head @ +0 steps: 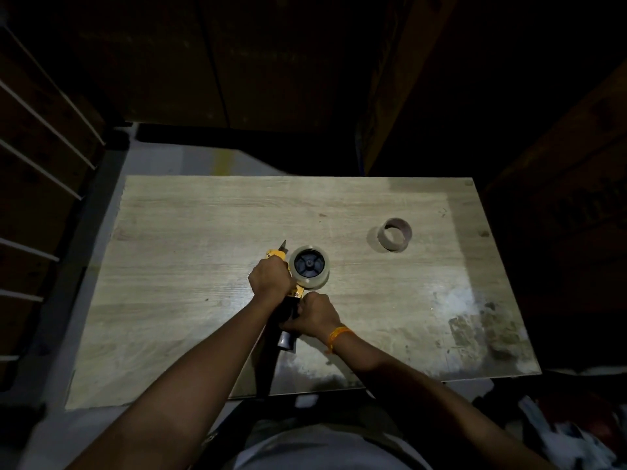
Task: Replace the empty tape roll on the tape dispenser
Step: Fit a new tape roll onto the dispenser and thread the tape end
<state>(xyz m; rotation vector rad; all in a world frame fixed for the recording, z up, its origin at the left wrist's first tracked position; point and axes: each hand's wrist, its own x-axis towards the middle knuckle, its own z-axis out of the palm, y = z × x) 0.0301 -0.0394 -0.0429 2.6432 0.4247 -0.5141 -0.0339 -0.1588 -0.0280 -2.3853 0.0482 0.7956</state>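
Observation:
A yellow and black tape dispenser (283,257) lies near the middle of the wooden table (190,232). A clear tape roll (320,281) sits on its black hub. My left hand (271,278) is closed over the yellow front part, just left of the roll. My right hand (314,315) grips the dispenser's black handle, nearer to me. An empty brown cardboard core (394,235) stands alone on the table to the right, away from both hands.
Tall dark cardboard boxes (559,164) rise behind and to the right of the table. A rack with pale shelf edges (40,137) stands at the left. The table's near right surface is stained and scuffed (481,330).

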